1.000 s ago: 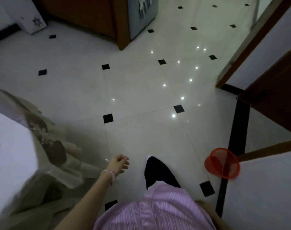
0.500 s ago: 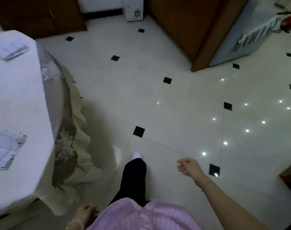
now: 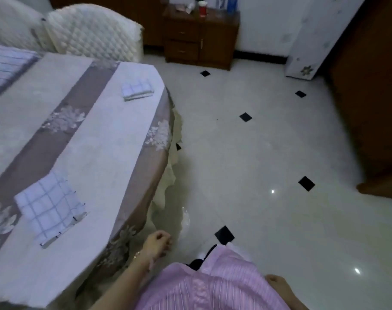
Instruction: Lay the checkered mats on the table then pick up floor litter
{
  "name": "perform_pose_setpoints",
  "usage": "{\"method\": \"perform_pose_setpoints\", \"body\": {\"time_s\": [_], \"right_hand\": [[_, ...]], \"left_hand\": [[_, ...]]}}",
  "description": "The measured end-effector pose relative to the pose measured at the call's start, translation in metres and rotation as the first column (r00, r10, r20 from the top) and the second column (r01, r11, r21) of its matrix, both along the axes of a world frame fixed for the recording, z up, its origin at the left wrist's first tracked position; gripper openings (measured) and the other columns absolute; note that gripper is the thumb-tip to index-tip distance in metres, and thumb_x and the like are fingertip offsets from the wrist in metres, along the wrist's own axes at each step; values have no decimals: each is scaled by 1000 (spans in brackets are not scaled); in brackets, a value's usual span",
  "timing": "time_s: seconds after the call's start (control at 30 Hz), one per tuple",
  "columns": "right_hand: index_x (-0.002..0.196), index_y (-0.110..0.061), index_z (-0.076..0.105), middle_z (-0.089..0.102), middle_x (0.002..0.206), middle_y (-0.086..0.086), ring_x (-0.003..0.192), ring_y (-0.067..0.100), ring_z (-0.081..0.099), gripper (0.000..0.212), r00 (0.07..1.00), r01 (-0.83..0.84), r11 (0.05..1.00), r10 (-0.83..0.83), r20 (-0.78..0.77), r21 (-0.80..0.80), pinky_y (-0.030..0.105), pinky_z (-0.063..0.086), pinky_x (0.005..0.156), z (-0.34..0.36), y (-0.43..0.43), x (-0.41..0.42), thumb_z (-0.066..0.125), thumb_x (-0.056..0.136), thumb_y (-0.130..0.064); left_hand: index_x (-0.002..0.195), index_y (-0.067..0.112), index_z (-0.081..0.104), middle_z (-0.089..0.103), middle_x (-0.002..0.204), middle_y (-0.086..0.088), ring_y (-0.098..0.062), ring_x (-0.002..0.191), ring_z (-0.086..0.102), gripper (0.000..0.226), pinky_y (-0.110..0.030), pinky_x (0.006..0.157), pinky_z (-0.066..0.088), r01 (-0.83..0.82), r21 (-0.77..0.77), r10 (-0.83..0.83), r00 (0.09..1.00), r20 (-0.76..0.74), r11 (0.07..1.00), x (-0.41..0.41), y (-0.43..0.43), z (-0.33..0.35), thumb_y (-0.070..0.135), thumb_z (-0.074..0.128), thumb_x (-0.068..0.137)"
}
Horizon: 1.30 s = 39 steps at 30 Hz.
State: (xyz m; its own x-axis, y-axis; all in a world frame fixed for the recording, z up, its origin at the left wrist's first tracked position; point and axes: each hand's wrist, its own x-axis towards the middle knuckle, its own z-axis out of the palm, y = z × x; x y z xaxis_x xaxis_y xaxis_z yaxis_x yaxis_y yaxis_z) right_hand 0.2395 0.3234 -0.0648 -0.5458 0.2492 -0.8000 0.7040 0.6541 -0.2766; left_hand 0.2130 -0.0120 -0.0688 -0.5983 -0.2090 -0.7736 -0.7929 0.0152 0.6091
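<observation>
1. My left grip (image 3: 157,242) hangs just off the near edge of the table (image 3: 101,153), above the floor. Its fingers are loosely curled inward, and I can see nothing held in them. A thin bracelet (image 3: 137,253) sits on that wrist.
2. My right grip (image 3: 278,285) shows only in part at the lower right, against my pink striped shirt (image 3: 213,289). Its fingers are hidden, so I cannot tell whether they are apart or together.
3. The table fills the left side under a pale tablecloth (image 3: 161,135) with grey-brown bands and flower motifs. A cream hem hangs down toward the floor.
4. One checkered mat (image 3: 48,206) lies folded on the table near me, slightly askew and partly on one band. A second checkered mat (image 3: 137,88), folded smaller, lies near the far rim, well apart from the first.
5. A striped blue-and-white cloth (image 3: 5,66) lies at the far left of the table, cut off by the frame edge.
6. The floor (image 3: 269,153) is white tile with black diamond insets. A pale glossy scrap (image 3: 186,217) lies on it just beside the tablecloth hem, near my left grip; I cannot tell what it is. A tiny dark speck (image 3: 217,119) lies farther out.
7. A quilted cream chair back (image 3: 94,30) stands behind the table. A wooden cabinet (image 3: 199,43) with bottles on top stands by the far wall.
</observation>
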Motion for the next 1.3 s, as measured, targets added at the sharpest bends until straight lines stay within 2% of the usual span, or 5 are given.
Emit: {"method": "perform_pose_setpoints", "body": {"time_s": [0.3, 0.57, 0.73, 0.97, 1.3], "right_hand": [[73, -1, 60, 56, 56, 13, 46, 19, 46, 23, 969, -247, 922, 245, -44, -299, 19, 31, 45, 4, -80, -230, 48, 91, 3], [80, -13, 67, 66, 78, 10, 72, 21, 61, 22, 655, -747, 529, 689, -309, -404, 22, 45, 62, 59, -224, -374, 50, 94, -10], [83, -18, 67, 70, 83, 4, 83, 23, 66, 23, 385, -912, 219, 747, -542, -347, 23, 51, 69, 88, -303, -393, 51, 94, -5], [134, -19, 53, 52, 139, -1, 130, 17, 45, 37, -329, -944, -228, 668, -668, 237, 26, 28, 111, 77, -365, -378, 47, 97, -21], [144, -25, 38, 30, 154, -8, 145, 16, 23, 45, -533, -846, -323, 558, -636, 424, 30, 10, 118, 44, -359, -377, 41, 99, -20]], "left_hand": [[74, 13, 56, 58, 68, -4, -12, 55, 47, 26, -17, 47, 33, -349, -93, 344, 937, -60, 933, -39, -1, 21, 1, 46, 94], [82, 22, 65, 72, 79, 3, -5, 74, 64, 19, -8, 61, 43, -634, -351, 577, 773, -264, 689, -49, 2, 73, 8, 55, 91], [81, 27, 62, 68, 80, 2, -11, 75, 61, 20, -21, 63, 46, -798, -431, 713, 585, -386, 421, -67, -16, 99, 11, 53, 91], [110, 9, 62, 62, 112, -9, -26, 105, 56, 22, -33, 92, 44, -738, -669, 787, 461, -410, 85, -53, -69, 103, 8, 54, 89], [141, 9, 37, 37, 146, -14, -33, 131, 35, 56, -42, 104, 35, -512, -819, 842, 535, -70, 257, -19, -157, 91, 32, 53, 92]]}}
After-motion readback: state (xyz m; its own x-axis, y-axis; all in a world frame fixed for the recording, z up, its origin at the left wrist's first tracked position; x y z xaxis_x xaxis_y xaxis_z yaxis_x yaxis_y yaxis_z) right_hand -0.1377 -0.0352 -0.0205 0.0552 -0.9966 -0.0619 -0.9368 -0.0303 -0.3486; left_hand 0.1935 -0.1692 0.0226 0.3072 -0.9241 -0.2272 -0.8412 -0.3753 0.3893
